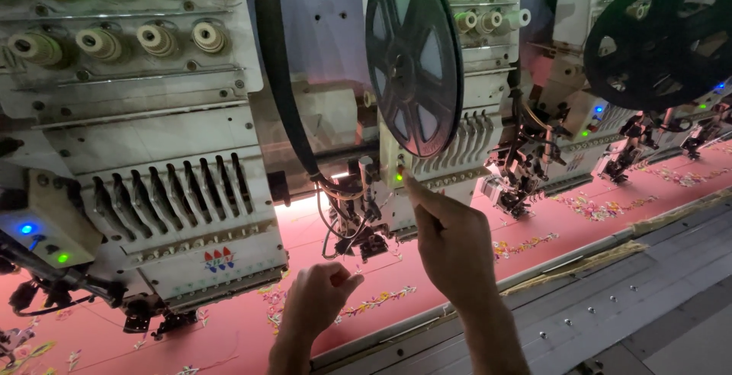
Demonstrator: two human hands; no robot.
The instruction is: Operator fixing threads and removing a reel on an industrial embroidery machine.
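The left hand is curled in a loose fist over the pink cloth, thumb pinched to fingers; whether this grip holds a thread cannot be told. The right hand points its forefinger at a green-lit button on the white machine head, holding nothing. A small red-and-blue emblem marks the nearer head; above hangs a dark reel.

Left hand: raised, fingers curled, thumb pinched to fingertips.
Right hand: raised higher, index finger extended, others folded.
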